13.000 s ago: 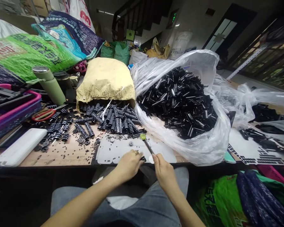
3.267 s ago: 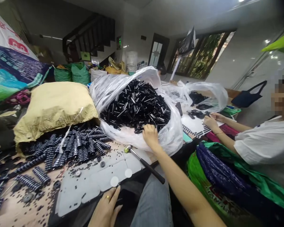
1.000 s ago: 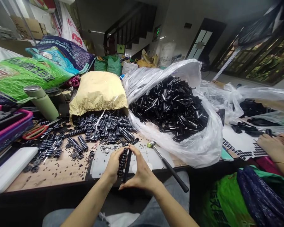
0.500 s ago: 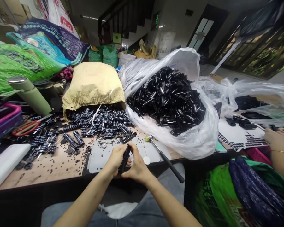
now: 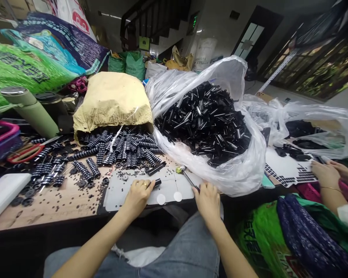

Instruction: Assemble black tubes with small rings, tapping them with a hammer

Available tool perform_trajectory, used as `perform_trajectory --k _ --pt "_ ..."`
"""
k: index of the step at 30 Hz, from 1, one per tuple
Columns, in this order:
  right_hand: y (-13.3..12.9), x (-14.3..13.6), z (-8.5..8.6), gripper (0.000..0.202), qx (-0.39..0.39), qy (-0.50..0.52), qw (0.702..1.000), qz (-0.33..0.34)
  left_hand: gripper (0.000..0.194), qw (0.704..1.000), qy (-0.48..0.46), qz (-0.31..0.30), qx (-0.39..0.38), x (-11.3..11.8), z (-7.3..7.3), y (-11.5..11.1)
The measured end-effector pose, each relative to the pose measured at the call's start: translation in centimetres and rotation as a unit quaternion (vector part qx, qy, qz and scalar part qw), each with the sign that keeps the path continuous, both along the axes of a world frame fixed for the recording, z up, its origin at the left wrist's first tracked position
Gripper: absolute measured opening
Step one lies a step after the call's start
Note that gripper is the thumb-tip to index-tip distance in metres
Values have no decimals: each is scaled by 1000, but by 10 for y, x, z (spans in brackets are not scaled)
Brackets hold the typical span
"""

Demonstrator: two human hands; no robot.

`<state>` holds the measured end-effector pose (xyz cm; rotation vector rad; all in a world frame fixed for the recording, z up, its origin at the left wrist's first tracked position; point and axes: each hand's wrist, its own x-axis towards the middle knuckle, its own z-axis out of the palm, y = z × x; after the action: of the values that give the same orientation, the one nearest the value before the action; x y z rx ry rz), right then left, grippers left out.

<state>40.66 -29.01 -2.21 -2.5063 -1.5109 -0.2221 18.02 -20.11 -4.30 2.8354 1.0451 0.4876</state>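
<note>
My left hand (image 5: pixel 137 197) is closed around a black tube (image 5: pixel 157 182) above the white board (image 5: pixel 116 199). The fingers of my right hand (image 5: pixel 208 199) are wrapped round the handle of a hammer (image 5: pixel 188 177), whose yellowish head lies on the board beside the clear bag. Another black piece (image 5: pixel 156 168) rests on the board just beyond my left hand. Two white discs (image 5: pixel 161 199) are near the board's front edge, between my hands.
A clear bag (image 5: pixel 256 170) of black tubes stands behind my right hand. Ridged black-and-white rollers (image 5: pixel 127 148) spill from a yellow sack (image 5: pixel 113 100). Red scissors (image 5: pixel 26 153) and a green flask (image 5: pixel 36 116) are at left. Another person's hands (image 5: pixel 329 175) work at right.
My hands have moved apart. The left one keeps the black tube, while the right one let go of it, moved right and took hold of the hammer's handle.
</note>
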Motion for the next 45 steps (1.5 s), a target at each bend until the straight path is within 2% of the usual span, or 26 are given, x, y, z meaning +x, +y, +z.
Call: perform_trajectory --k 1,3,6,8,10,13,15,17,19,22,24,26,30,32,34,36,38,41,43,45 --pt "-4 9 4 23 -24 -11 1000 -11 44 1000 5 5 20 -1 0 1" --pt "-10 13 12 25 -52 33 998 7 44 999 9 15 50 -2 -1 2" --pt "-17 -10 24 32 -19 173 983 60 44 997 12 21 71 -1 -3 2" --pt "-20 -30 27 36 18 226 970 93 44 997 18 27 75 -1 -4 2" --pt "-22 -46 28 36 3 221 968 116 44 996 29 36 73 -1 -3 1" --pt "-20 -57 35 35 -66 180 973 126 39 996 35 50 66 5 0 -7" --pt "-19 -62 48 36 -38 178 975 131 37 996 24 60 59 14 0 -15" --pt "-17 -72 60 37 29 199 967 154 53 997 12 61 51 23 -2 -23" --pt "-15 -86 65 40 67 213 954 198 66 998 10 45 46 30 -6 -28" --pt "-11 -104 53 41 -11 187 949 252 58 999 13 18 47 33 -13 -25" --pt "-9 -106 42 40 -83 169 949 252 53 999 5 3 42 32 -14 -19" --pt "-9 -97 37 41 -97 174 953 228 47 1000 -10 9 17 30 -11 -14" --pt "-9 -49 34 43 -26 167 976 136 37 995 -36 76 -60 30 4 -23" --pt "-6 -18 29 43 2 148 983 105 27 993 -55 51 -87 31 14 -30" --pt "-3 8 20 44 31 128 986 98 21 993 -72 34 -86 33 25 -28" --pt "1 23 12 42 48 117 988 89 23 994 -59 78 -45 36 36 -11" --pt "3 26 6 36 59 116 988 86 22 996 10 84 -13 40 42 16" --pt "4 14 3 29 68 132 983 107 23 996 42 70 -37 40 38 50" --pt "4 0 5 25 95 160 973 138 23 995 50 67 -46 36 35 56" --pt "3 -16 9 22 146 191 955 171 22 996 6 72 -52 28 36 51"
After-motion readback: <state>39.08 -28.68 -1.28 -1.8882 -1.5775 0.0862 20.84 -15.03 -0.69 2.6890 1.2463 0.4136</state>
